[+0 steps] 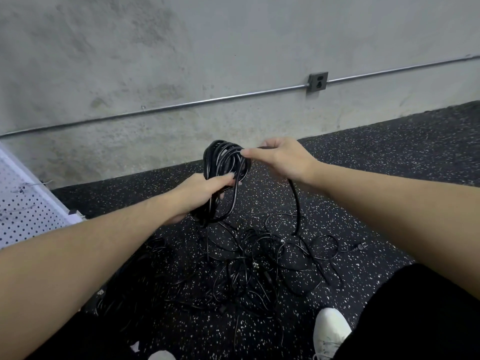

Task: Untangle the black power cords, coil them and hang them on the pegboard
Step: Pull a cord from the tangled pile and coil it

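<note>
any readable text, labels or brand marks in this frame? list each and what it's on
None readable.
Small pale tag on a cord at lower left: too small and blurred to read.
Wall outlet, pegboard, white shoe, coiled cord: no markings visible.

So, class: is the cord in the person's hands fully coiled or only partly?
Partly. The left hand grips the coil; its tail runs from the right hand down to the floor.

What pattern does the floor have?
The floor is black with small white speckles, seen in the head view.
</note>
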